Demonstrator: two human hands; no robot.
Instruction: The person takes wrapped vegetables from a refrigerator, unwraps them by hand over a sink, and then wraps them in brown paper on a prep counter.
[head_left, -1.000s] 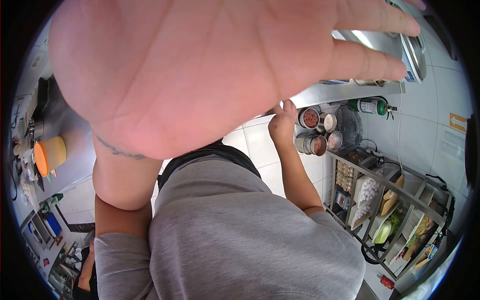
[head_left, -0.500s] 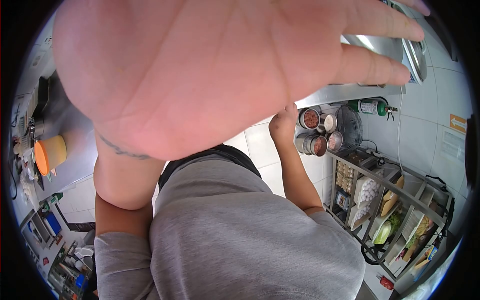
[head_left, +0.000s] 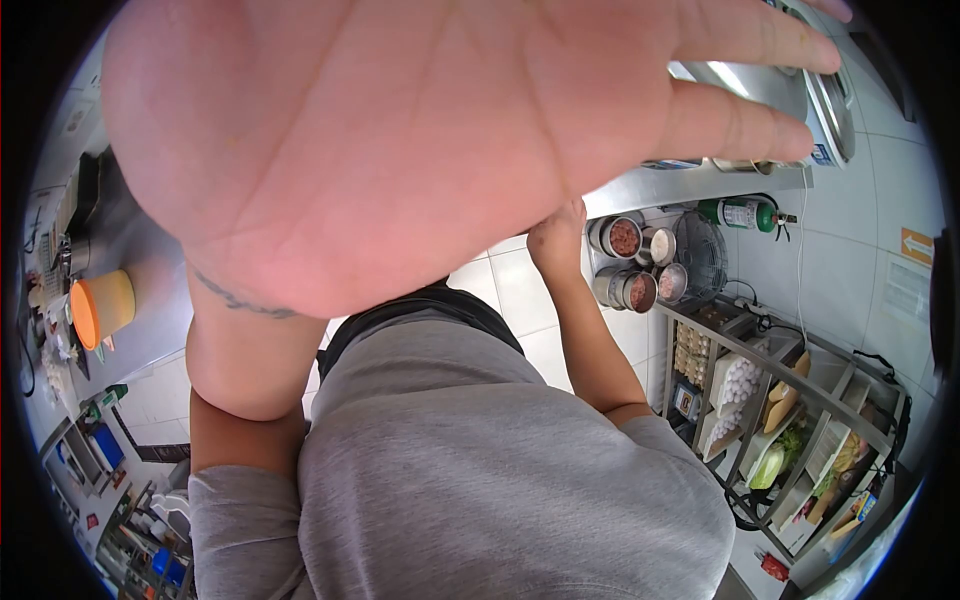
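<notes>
My left hand (head_left: 380,150) is very close to the camera and fills much of the top of the view. Its palm faces me, with the fingers spread toward the upper right and nothing on the palm. Beyond its lower edge, my right hand (head_left: 556,240) shows only in part, near the front edge of a steel counter (head_left: 690,186). My left palm hides most of its fingers and whatever they may touch. Just right of it are metal containers (head_left: 624,238) holding reddish food.
At left, an orange-lidded tub (head_left: 103,309) stands on a steel worktop (head_left: 160,290). A fire extinguisher (head_left: 738,213) and a wire fan guard (head_left: 700,255) are at right, above a metal rack (head_left: 800,385) with eggs and vegetables. Cluttered shelves (head_left: 135,540) stand at lower left.
My left hand shifted slightly right, then back left, staying spread. My right hand has moved a little left, further behind the palm. A person partly seen at lower left is out of view.
</notes>
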